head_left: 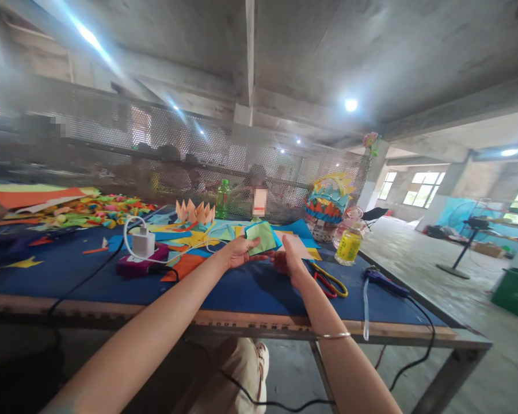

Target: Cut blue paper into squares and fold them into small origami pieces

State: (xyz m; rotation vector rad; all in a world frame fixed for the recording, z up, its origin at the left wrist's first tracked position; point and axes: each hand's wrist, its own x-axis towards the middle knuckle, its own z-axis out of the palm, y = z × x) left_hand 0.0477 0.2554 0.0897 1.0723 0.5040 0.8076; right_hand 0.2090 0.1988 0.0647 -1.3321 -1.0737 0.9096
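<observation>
My left hand (243, 253) is closed on a small stack of green and blue paper (261, 238), its thumb lying on top. Close beside it, at the right edge of the stack, is my right hand (290, 261); its fingers are bent inward, and whether they hold anything is too small to tell. Behind that hand lies a pale pink sheet (300, 246). Red and yellow handled scissors (331, 282) rest on the blue tabletop just right of my right wrist.
A purple power strip (140, 261) with a white charger and cables lies left. Behind stand an orange paper crown (195, 213) and a green bottle (223, 198). At right are a yellow bottle (349, 246) and a glue gun (386, 282). Cut paper (107, 210) is piled far left.
</observation>
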